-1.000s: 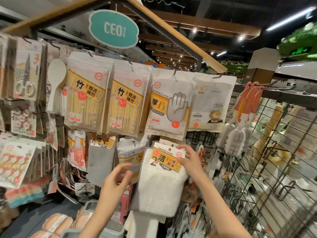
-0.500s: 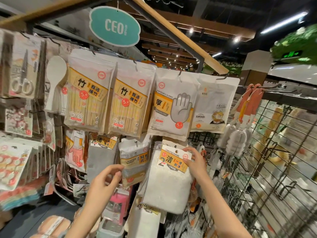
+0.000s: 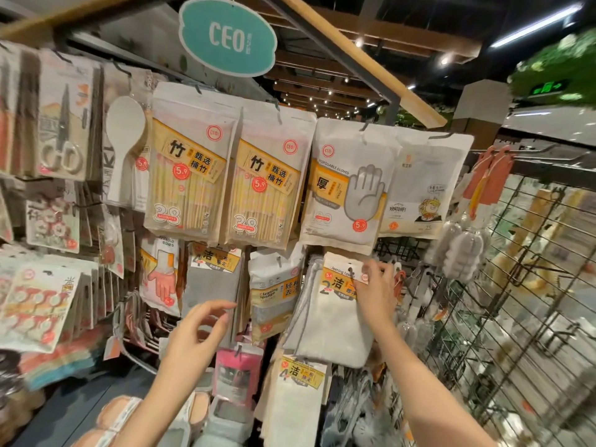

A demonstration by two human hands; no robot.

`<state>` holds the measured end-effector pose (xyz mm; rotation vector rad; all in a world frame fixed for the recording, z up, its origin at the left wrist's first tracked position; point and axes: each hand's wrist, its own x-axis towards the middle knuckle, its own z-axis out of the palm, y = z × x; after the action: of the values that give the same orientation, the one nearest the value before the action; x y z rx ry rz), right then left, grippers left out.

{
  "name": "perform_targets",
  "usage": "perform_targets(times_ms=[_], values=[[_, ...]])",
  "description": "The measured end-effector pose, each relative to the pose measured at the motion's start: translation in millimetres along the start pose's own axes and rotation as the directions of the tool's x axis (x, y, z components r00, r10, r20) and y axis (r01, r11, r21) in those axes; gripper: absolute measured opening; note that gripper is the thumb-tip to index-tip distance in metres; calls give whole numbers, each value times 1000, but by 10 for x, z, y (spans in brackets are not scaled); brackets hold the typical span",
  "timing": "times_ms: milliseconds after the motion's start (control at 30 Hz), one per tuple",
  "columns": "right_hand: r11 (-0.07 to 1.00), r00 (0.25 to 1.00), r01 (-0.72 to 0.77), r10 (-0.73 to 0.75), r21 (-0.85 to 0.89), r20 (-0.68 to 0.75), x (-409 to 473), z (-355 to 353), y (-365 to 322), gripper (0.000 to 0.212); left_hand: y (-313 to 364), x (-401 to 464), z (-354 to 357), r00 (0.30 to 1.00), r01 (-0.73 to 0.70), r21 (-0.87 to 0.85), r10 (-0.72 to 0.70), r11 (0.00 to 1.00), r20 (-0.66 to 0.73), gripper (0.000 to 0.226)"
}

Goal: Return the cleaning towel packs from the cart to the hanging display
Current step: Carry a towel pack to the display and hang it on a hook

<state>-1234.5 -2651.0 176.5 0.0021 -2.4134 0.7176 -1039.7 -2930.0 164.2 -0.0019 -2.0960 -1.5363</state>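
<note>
Up top, right hand (image 3: 375, 287) pinches white towel pack (image 3: 329, 324).

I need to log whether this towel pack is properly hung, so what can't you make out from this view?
- Head view: whether the towel pack is on a hook; the right hand pinching its header card covers the hole.
- Cart: out of frame.
- Left hand: open, holding nothing, motion-blurred.
- Small print on the card: too blurred to read.
- Items behind the pack: hidden by it.
</note>
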Motion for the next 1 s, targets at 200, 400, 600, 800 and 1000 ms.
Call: perform_targets(times_ms=[200,400,600,800,1000], values=[[998,996,-41,37,46,81,-155,124,51,48,-153,-25,-176,1000,15,-19,-15,1000,-8,23],[999,998,-4,2,50,56,-147,119,-62,53,-189,-8,-190,993,-8,-82,-2,997,-116,23],[999,994,-48,50,-23,96,-157,177,-139,60,-220,-40,-182,996,3,-65,-8,998,-89,24],[997,996,-77,77,-6,51,-50,217,-176,60,-171,-44,-126,997,18,-38,-21,999,-73,24],[988,994,-77,87,-132,72,6,253,-216,63,-123,-151,-135,996,30,-11,-31,999,-86,21]])
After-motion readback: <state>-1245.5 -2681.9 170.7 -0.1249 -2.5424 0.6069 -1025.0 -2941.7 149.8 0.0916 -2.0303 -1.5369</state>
